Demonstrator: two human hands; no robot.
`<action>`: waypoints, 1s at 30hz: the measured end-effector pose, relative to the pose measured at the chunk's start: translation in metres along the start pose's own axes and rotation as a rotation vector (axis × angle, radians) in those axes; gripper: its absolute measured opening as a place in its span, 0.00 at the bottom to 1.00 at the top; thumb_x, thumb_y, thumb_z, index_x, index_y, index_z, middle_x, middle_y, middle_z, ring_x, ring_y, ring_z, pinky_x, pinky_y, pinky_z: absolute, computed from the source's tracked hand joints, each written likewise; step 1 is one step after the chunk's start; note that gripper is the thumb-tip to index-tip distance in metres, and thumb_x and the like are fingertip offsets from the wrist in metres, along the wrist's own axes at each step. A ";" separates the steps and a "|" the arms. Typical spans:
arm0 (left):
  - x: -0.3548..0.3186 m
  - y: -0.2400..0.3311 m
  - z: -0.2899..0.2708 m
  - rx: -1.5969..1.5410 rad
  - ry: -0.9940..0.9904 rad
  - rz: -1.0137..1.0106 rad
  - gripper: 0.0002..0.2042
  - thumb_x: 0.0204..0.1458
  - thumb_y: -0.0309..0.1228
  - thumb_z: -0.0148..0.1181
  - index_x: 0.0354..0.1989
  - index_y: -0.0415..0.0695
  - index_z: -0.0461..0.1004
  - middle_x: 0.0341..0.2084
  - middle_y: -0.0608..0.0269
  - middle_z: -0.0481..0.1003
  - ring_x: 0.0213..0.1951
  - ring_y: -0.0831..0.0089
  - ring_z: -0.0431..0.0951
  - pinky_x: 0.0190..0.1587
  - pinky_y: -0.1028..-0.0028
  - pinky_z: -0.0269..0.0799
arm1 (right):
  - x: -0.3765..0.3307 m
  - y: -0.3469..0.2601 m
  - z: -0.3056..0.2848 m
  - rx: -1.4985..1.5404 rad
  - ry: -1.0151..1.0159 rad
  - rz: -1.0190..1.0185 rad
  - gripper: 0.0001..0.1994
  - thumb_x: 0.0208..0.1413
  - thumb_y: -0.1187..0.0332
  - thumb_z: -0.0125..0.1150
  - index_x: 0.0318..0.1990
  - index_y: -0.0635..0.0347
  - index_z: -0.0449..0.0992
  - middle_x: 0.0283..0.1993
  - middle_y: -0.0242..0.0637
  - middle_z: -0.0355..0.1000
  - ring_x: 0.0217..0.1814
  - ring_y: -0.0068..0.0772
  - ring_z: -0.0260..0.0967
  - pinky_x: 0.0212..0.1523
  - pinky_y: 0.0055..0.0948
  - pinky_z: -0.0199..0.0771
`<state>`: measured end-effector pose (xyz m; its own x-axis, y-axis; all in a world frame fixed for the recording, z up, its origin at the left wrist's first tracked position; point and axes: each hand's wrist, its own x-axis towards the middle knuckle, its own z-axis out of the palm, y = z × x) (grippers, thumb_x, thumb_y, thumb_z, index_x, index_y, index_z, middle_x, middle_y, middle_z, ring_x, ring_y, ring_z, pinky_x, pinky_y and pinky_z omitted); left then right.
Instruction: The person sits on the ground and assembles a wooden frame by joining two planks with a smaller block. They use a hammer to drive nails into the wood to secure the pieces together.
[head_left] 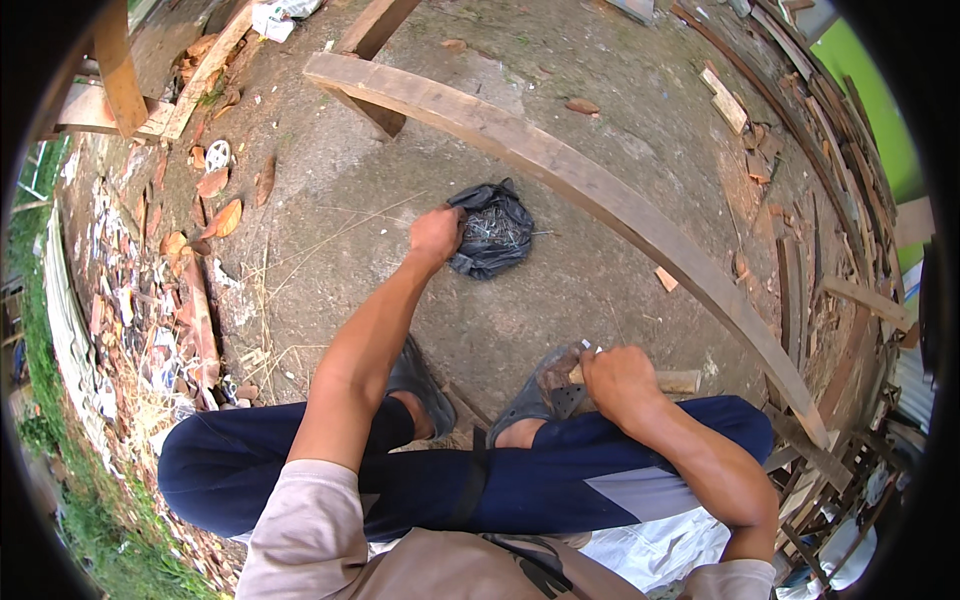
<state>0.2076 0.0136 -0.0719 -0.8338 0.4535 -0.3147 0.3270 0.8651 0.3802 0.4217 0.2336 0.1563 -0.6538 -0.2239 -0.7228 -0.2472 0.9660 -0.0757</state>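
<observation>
A black plastic bag [487,264] sits on the ground with its mouth spread wide, and a heap of thin metal nails [497,228] shows inside. My left hand [437,236] is closed on the bag's left rim. By my right shoe, my right hand [616,382] is closed, knuckles up. From its fingers a crumpled see-through plastic bag [559,378] seems to hang over the shoe; its contents are hard to make out. A short light wood piece [680,381] lies just right of this hand, partly behind it.
A long wooden beam [530,145] crosses from upper left to lower right, beyond the black bag. Grey clogs [424,385] are on my feet. Dry leaves [226,218] and litter lie at left, several planks [800,290] at right, and a wooden frame [120,80] stands at upper left.
</observation>
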 end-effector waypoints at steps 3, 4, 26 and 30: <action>0.002 -0.002 0.005 -0.035 -0.002 -0.002 0.08 0.53 0.35 0.61 0.39 0.48 0.79 0.40 0.54 0.79 0.42 0.50 0.80 0.45 0.56 0.75 | 0.001 0.000 0.001 -0.017 -0.012 -0.016 0.07 0.54 0.69 0.59 0.38 0.57 0.81 0.32 0.38 0.81 0.36 0.37 0.82 0.34 0.34 0.79; 0.000 -0.006 0.006 -0.095 0.011 0.023 0.07 0.53 0.34 0.61 0.38 0.47 0.78 0.39 0.54 0.79 0.42 0.50 0.80 0.44 0.56 0.75 | 0.002 0.001 0.003 -0.011 -0.014 -0.024 0.08 0.54 0.69 0.58 0.39 0.58 0.80 0.31 0.39 0.81 0.36 0.38 0.81 0.33 0.35 0.79; -0.002 -0.017 -0.044 -0.480 -0.265 -0.138 0.11 0.46 0.30 0.69 0.38 0.41 0.79 0.32 0.59 0.82 0.33 0.71 0.81 0.39 0.73 0.76 | 0.010 -0.003 -0.005 -0.030 0.018 -0.012 0.07 0.54 0.69 0.60 0.37 0.55 0.82 0.32 0.36 0.81 0.37 0.34 0.82 0.34 0.31 0.78; -0.016 0.011 -0.021 -0.326 -0.043 0.027 0.13 0.45 0.33 0.68 0.38 0.42 0.79 0.35 0.53 0.80 0.38 0.56 0.80 0.44 0.64 0.76 | 0.008 -0.002 0.003 -0.046 0.012 -0.066 0.09 0.54 0.70 0.58 0.42 0.60 0.78 0.29 0.38 0.80 0.33 0.38 0.81 0.31 0.36 0.78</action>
<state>0.2150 0.0112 -0.0446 -0.8051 0.4896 -0.3348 0.1833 0.7422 0.6447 0.4191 0.2306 0.1489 -0.6439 -0.2885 -0.7087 -0.3225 0.9422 -0.0906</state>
